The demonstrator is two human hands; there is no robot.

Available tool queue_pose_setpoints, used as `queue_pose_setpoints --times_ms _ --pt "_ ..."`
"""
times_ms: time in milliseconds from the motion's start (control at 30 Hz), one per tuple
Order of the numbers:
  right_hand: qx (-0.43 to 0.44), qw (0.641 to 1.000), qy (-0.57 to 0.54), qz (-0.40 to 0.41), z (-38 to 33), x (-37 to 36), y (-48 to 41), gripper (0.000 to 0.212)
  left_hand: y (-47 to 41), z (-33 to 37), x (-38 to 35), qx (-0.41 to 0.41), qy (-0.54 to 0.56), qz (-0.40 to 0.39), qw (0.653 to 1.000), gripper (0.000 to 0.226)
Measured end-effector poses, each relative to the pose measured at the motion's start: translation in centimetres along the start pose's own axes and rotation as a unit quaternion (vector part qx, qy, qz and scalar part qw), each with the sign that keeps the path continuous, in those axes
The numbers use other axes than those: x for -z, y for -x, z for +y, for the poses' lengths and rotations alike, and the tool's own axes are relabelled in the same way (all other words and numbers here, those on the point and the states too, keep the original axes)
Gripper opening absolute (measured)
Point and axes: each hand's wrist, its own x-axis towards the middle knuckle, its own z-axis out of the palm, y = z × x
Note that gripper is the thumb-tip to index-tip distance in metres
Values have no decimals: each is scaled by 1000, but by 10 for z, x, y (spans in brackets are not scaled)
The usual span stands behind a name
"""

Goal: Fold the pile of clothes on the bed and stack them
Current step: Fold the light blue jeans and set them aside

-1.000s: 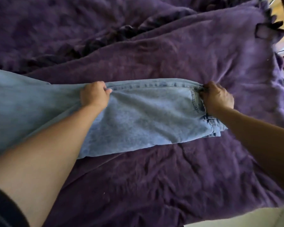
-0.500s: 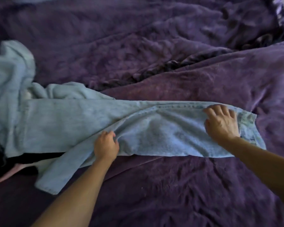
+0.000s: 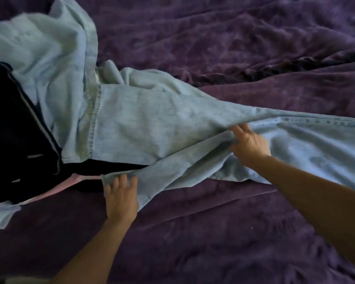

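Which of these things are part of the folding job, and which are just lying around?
Job: light blue jeans; left hand on their hem; right hand on their middle; dark garment; pink garment.
Lying about: purple blanket.

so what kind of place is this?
Most likely a bedroom, looking down at a bed: a rumpled purple plush blanket fills the view, light blue jeans lie spread across it, and a heap of other clothes, one dark, sits at the left.
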Motion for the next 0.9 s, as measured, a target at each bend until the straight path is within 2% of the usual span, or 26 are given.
queue_pose_setpoints --times_ms 67,133,233,300,367,433,500,567,600,633,700,767,867,900 --pt "-37 998 35 -29 -20 -11 -14 48 -10 -35 -5 -29 11 28 999 31" --pt "-83 994 56 -36 -31 -15 -19 37 -17 -64 -6 -87 44 51 994 25" --pt "-121 992 41 -7 -37 -10 -10 32 -14 -90 -4 -219 55 35 974 46" --pt "-126 991 42 -6 -38 -1 -5 31 -6 -94 -3 -262 43 -14 964 65" --pt "-125 991 41 -12 -38 4 -5 28 -1 -91 -5 -246 45 -45 967 60" --pt "-129 990 47 -14 -39 3 -10 25 -6 -87 -7 -241 61 -17 969 32" --pt "-138 989 57 -11 -40 -1 -15 23 -15 -85 -11 -258 80 39 962 17" --pt "-146 988 52 -9 -41 -5 -18 22 -21 -82 -9 -233 209 82 946 6" --pt "-150 988 43 -5 -42 -7 -20 22 -25 -81 -2 -182 308 82 930 5" --pt "-155 987 31 2 -43 -6 -21 22 -30 -82 9 -109 411 73 902 11" --pt "-166 986 -2 24 -44 -1 -24 24 -48 -90 40 36 567 94 818 17" --pt "-175 983 -38 39 -45 10 -36 25 -80 -100 70 149 658 92 732 21" --pt "-181 978 -86 60 -43 31 -65 26 -141 -113 102 285 764 -12 579 22" --pt "-183 976 -96 71 -43 36 -74 27 -158 -116 108 319 775 -31 545 21"
